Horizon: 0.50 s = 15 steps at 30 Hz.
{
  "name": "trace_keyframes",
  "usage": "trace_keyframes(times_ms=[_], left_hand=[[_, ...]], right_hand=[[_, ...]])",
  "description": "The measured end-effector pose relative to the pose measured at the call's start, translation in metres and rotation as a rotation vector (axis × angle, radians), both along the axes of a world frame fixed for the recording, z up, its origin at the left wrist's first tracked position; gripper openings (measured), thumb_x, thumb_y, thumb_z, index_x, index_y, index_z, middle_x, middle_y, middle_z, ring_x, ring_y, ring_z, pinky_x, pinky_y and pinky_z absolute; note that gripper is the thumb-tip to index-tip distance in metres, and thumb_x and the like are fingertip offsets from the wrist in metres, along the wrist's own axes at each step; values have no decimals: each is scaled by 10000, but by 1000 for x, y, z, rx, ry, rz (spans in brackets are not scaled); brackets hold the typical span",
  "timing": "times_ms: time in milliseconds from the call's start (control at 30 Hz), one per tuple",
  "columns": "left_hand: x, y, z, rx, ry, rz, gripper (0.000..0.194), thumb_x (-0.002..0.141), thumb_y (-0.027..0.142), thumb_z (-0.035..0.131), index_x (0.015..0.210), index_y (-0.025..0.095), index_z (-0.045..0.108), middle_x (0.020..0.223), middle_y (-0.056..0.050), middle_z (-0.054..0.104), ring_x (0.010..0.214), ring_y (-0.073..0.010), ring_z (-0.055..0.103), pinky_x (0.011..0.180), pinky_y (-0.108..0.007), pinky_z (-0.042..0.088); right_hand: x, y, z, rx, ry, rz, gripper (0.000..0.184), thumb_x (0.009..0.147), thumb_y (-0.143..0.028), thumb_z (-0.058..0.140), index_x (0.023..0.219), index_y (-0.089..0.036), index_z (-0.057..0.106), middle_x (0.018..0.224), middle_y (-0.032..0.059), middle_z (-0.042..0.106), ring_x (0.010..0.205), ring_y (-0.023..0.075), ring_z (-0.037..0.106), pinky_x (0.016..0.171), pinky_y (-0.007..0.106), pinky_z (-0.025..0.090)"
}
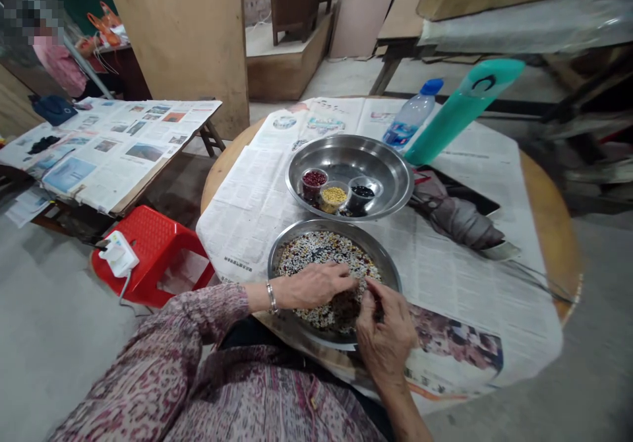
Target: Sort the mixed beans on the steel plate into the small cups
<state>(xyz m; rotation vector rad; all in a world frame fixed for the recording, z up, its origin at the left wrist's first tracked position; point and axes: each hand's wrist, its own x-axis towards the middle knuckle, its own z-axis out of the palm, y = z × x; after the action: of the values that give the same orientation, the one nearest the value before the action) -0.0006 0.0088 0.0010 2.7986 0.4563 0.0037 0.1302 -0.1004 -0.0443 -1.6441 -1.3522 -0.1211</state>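
A round steel basin (277, 244) close to me holds a mix of white grains and red, yellow and dark beans (316, 247). My left hand (314, 285), a bracelet at its wrist, reaches across the mix with fingers bent and held together. Over the basin's right side, my right hand (388, 330) has thumb and index finger pinched. The fingertips of both hands nearly meet; whatever is between them is too small to make out. In the wider steel basin (346, 148) behind stand clear cups of red beans (314, 178), yellow beans (333, 195) and black beans (362, 191).
Newspaper (459, 257) covers the round table. A water bottle (410, 112), a teal cylinder-like container (462, 112) and a folded grey umbrella (457, 218) lie beyond the basins. At left are a red stool (148, 231) with a power strip (119, 254), a newspaper-covered table (133, 138) and a seated person (59, 59).
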Motion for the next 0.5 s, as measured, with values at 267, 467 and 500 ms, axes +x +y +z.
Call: trace_keyframes(times_ms=[267,467,500], left_hand=[[-15,14,5,200,86,381,188,978,221,469,1128,170,569,1139,-106,547,1043,-241,536,815,-338,499],[-39,-30,10,11,67,188,526,859,536,653,1233,191,522,1165,-119,510,1031,-255,536,808,-341,510],[-36,-34,9,-31,57,143,445,889,462,646,1226,197,525,1166,-110,512,1025,-238,544,812,-322,507]], right_hand=[[0,0,2,4,9,22,245,919,-186,513,1116,-142,653,1038,118,703,954,187,647,872,336,506],[0,0,1,-9,12,20,250,929,-218,500,1113,-155,656,1035,117,707,944,193,653,864,356,518],[1,0,1,-10,17,15,250,932,-223,495,1108,-154,658,1033,119,706,942,194,653,864,359,519]])
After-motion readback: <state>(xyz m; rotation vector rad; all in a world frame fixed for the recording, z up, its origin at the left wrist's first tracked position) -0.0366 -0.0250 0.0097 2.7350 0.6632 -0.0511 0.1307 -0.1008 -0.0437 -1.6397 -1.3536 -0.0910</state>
